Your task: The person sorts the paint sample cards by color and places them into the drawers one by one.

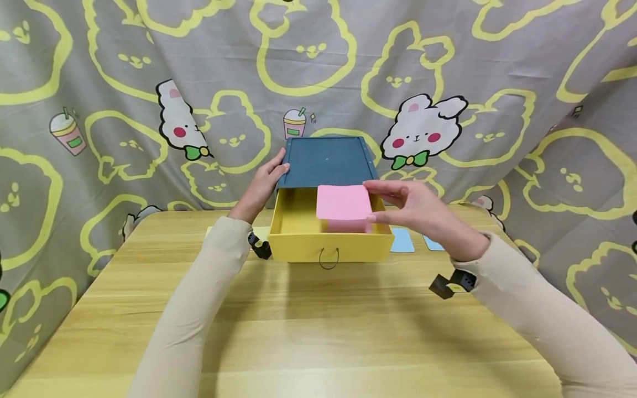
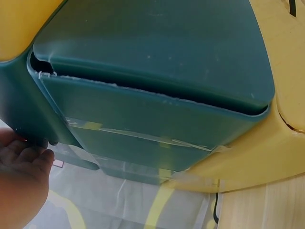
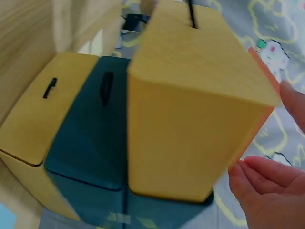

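Note:
My right hand (image 1: 418,213) pinches a pink card (image 1: 343,202) at its right side, thumb low and fingers high. The card is over the pulled-out yellow drawer (image 1: 328,247), which has a thin ring handle; more pink shows just below it inside. In the right wrist view, the card's edge (image 3: 255,131) looks orange beside the drawer's rim. My left hand (image 1: 264,185) grips the left side of the dark teal drawer cabinet (image 1: 328,160). In the left wrist view, the left fingers (image 2: 28,155) curl at the teal casing, their tips partly hidden.
Light blue cards (image 1: 402,240) lie on the wooden table (image 1: 328,331) to the cabinet's right, a pale yellow one (image 1: 261,232) to its left. Below the drawer, a yellow drawer front (image 3: 52,105) and a teal one (image 3: 95,129) are closed. A patterned curtain (image 1: 318,72) hangs behind.

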`<action>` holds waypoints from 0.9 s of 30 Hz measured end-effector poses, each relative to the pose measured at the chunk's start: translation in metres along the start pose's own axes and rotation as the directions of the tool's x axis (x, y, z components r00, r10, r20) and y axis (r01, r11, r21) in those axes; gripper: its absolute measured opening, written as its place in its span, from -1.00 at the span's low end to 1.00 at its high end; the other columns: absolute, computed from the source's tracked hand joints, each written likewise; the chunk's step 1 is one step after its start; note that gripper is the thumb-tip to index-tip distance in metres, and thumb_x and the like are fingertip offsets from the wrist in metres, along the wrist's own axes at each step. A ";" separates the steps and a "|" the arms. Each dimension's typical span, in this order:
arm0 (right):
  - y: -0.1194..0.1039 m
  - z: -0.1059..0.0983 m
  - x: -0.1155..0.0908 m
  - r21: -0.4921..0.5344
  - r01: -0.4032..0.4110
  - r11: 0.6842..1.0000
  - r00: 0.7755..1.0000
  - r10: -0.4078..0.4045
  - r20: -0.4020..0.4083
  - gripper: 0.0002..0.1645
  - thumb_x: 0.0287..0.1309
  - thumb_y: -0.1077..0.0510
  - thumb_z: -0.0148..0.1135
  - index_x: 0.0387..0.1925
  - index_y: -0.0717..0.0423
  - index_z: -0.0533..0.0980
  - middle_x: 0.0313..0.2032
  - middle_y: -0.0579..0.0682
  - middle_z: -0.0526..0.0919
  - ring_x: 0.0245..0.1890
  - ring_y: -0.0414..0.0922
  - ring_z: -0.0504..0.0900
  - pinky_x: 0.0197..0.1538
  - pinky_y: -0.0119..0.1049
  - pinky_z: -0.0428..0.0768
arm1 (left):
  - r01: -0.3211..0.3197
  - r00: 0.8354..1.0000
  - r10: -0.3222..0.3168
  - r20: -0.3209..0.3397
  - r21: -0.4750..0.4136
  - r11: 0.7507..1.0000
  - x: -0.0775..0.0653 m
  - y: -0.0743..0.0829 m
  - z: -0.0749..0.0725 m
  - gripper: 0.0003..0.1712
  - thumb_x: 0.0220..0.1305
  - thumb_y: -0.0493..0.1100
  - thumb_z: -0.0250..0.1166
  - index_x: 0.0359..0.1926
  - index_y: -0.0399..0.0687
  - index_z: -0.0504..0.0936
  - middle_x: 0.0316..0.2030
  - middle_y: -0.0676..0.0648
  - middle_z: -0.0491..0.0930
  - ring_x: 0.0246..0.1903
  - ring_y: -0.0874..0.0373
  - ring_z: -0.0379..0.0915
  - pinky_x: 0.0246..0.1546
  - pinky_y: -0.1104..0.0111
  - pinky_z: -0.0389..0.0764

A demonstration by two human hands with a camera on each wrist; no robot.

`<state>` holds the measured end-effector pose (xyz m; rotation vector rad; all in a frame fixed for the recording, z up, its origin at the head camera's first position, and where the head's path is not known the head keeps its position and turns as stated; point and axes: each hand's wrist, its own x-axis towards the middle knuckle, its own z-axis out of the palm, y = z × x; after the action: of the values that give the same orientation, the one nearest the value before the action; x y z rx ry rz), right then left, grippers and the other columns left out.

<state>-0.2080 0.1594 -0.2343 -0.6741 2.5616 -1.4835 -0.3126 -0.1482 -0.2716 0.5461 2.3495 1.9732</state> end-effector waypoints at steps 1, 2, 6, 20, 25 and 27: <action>0.000 0.003 0.003 -0.028 -0.004 1.000 1.000 0.004 0.005 -0.20 -0.01 0.11 0.43 0.29 0.16 0.35 0.27 0.07 0.42 0.32 -0.04 0.34 0.29 -0.22 0.34 | 0.000 1.000 0.000 -0.001 -0.003 1.000 0.001 -0.002 -0.001 -0.29 0.44 -0.12 -0.06 0.47 -0.16 -0.15 0.50 -0.04 -0.24 0.48 0.14 -0.38 0.45 0.25 -0.17; 0.001 0.005 0.005 -0.050 -0.010 0.999 1.000 0.010 0.004 -0.19 -0.02 0.10 0.44 0.28 0.16 0.36 0.27 0.08 0.42 0.31 -0.03 0.35 0.30 -0.17 0.33 | -0.004 1.000 0.004 0.001 -0.005 1.000 0.003 -0.005 -0.002 -0.29 0.44 -0.12 -0.06 0.47 -0.15 -0.15 0.50 -0.03 -0.25 0.48 0.14 -0.38 0.45 0.24 -0.18; 0.002 0.012 0.011 -0.124 -0.008 0.992 1.000 0.008 -0.007 -0.20 -0.04 0.12 0.44 0.27 0.20 0.37 0.26 0.11 0.43 0.29 0.02 0.37 0.29 -0.07 0.35 | -0.012 1.000 0.012 -0.005 0.005 1.000 0.009 -0.017 -0.004 -0.28 0.44 -0.06 -0.04 0.48 -0.06 -0.14 0.50 0.03 -0.24 0.47 0.18 -0.37 0.45 0.24 -0.17; -0.009 0.018 -0.017 -0.130 0.105 0.986 0.982 -0.124 -0.144 -0.27 0.01 0.04 0.41 0.24 0.11 0.42 0.21 0.03 0.50 0.25 -0.09 0.43 0.23 -0.34 0.41 | -0.038 0.999 0.038 -0.021 0.007 0.999 0.007 -0.023 -0.006 -0.24 0.42 0.03 -0.01 0.48 -0.04 -0.12 0.50 0.07 -0.20 0.47 0.23 -0.34 0.45 0.27 -0.15; -0.017 0.043 -0.051 -0.073 0.301 0.951 0.910 -0.309 -0.276 -0.48 -0.05 0.29 0.42 0.03 0.25 0.56 0.00 0.13 0.65 0.02 -0.20 0.62 0.07 -0.48 0.51 | -0.025 1.000 0.025 -0.019 -0.005 1.000 0.012 -0.023 -0.006 -0.27 0.43 0.00 -0.03 0.49 0.00 -0.11 0.50 0.09 -0.20 0.47 0.23 -0.34 0.45 0.25 -0.13; -0.015 0.057 -0.061 -0.059 0.393 0.917 0.868 -0.392 -0.306 -0.55 -0.12 0.40 0.42 -0.08 0.33 0.60 -0.11 0.20 0.69 -0.07 -0.24 0.66 0.02 -0.46 0.55 | -0.021 1.000 0.020 -0.018 -0.015 1.000 0.012 -0.023 -0.006 -0.27 0.43 -0.02 -0.03 0.49 -0.02 -0.12 0.50 0.09 -0.21 0.47 0.23 -0.34 0.45 0.26 -0.14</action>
<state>-0.1316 0.1336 -0.2590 -1.0982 2.7658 -1.8516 -0.3313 -0.1536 -0.2895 0.5567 2.3464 2.0111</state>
